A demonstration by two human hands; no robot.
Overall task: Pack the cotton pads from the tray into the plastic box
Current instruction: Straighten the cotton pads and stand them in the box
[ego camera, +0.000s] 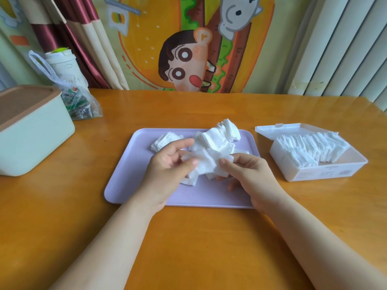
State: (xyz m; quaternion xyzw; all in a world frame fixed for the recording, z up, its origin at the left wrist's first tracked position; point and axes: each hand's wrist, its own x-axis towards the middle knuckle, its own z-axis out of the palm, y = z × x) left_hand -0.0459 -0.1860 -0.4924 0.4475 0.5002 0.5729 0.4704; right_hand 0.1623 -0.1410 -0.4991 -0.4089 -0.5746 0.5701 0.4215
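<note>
White cotton pads (206,162) are held bunched over the tray (129,185), left hand (167,170) and right hand (251,176) both gripping them. The plastic box (326,174), part filled, stands beyond the tray's right edge; the right hand is nearer.

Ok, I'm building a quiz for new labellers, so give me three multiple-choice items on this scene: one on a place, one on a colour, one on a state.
1. Relative to the tray, the plastic box stands:
A. to its left
B. to its right
C. on it

2. The tray is:
A. lilac
B. green
C. red

3. The box's lid is:
A. shut
B. open
C. missing

Answers:
1 B: it sits on the table beyond the tray's right edge.
2 A: its bare surface shows lilac.
3 B: it is flipped back, and cotton pads show inside.
</note>
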